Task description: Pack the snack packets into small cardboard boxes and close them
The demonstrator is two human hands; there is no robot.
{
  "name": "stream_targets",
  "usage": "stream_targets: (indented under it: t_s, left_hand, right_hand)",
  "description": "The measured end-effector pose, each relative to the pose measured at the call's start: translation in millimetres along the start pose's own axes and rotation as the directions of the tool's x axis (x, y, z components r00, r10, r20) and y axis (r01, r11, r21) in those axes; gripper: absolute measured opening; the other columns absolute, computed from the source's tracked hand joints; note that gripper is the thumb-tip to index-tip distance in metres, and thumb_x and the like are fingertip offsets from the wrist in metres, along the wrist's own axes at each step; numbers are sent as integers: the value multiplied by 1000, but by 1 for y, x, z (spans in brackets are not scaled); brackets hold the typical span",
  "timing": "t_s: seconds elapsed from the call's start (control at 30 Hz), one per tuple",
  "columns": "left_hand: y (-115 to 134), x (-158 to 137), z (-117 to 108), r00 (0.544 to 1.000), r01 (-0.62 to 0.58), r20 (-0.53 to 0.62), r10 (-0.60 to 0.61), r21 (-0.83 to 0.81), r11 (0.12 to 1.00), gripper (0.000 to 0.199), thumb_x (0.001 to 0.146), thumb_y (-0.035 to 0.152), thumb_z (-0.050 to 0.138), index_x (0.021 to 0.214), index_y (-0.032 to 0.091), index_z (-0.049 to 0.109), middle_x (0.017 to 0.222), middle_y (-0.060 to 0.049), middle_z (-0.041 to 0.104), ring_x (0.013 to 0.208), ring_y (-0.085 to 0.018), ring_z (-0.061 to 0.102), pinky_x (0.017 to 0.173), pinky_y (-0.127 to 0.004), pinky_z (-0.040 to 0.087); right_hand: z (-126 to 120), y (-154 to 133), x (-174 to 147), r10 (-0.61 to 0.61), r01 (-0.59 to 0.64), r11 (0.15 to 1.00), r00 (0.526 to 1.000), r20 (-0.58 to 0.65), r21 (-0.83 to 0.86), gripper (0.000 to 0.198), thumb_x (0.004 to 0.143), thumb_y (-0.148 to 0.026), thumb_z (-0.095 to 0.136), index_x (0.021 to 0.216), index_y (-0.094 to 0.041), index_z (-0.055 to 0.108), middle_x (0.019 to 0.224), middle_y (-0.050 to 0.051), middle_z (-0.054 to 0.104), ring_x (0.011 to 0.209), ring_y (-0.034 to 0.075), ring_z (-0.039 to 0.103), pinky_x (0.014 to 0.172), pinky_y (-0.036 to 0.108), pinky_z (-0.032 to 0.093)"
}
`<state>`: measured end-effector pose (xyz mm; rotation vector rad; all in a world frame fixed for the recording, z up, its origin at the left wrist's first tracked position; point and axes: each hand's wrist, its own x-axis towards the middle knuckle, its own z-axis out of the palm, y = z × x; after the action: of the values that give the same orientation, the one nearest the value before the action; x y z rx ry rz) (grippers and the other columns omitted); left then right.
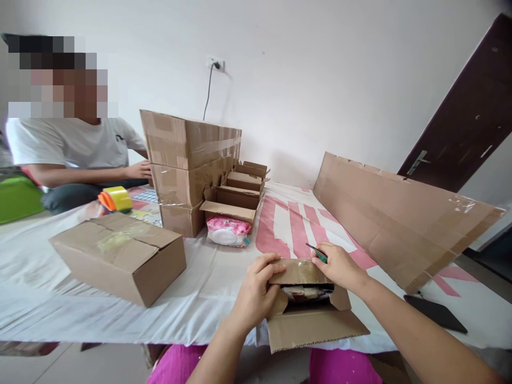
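A small cardboard box [318, 325] lies in front of me with its near end open and a flap folded down toward me. Packed items [306, 293] show inside, too dark to name. My left hand [258, 285] grips the box at its left side, thumb near the opening and fingers over the top. My right hand [338, 266] rests at the box's far right corner, its fingers closed around a green-handled cutter [320, 255] whose dark, thin blade points to the left. A pack of wet wipes [228, 232] stands beyond the box.
Stacked taped cartons [176, 162] and several open boxes [236, 200] stand behind. A closed carton [120, 250] sits at left, near a tape dispenser [116, 199]. A large cardboard panel [392, 218] and a black flat object [436, 313] are at right. A person [76, 144] sits at left.
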<state>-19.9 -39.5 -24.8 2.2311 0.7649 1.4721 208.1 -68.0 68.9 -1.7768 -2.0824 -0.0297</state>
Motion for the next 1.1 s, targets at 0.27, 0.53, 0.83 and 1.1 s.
stream_targets:
  t_s: [0.27, 0.53, 0.83, 1.1]
  left_hand:
    - [0, 0, 2, 1000, 5, -24, -4, 41, 999, 46, 68, 0, 47, 104, 23, 65, 123, -8, 62, 116, -25, 57, 98, -45, 46]
    - [1, 1, 3, 998, -22, -55, 28, 97, 995, 53, 57, -2, 42, 96, 23, 67, 115, -6, 68, 110, -23, 60, 98, -45, 41]
    - [-1, -1, 8, 991, -51, -123, 61, 88, 995, 48, 61, -4, 41, 90, 24, 67, 110, -4, 70, 106, -20, 63, 98, -43, 37]
    - [-1, -2, 9, 992, -30, -122, 41, 88, 996, 45, 66, -4, 42, 89, 25, 67, 111, -3, 70, 105, -20, 63, 99, -44, 33]
  right_hand:
    - [10, 0, -17, -228, 220, 973, 962, -147, -70, 14, 86, -16, 49, 74, -21, 53, 76, 2, 57, 70, 17, 57, 63, 29, 46]
    - [16, 3, -40, -482, 455, 876, 839, -254, -160, 22, 76, -2, 52, 86, -21, 56, 79, 3, 61, 71, 18, 58, 62, 29, 46]
    - [16, -2, -53, -583, 534, 808, 787, -202, -250, 25, 76, 0, 43, 87, -21, 51, 78, 4, 60, 70, 19, 54, 61, 30, 43]
    - [15, -7, -54, -547, 513, 834, 816, -187, -204, 29, 66, 0, 42, 84, -23, 46, 78, 3, 58, 70, 19, 53, 62, 30, 42]
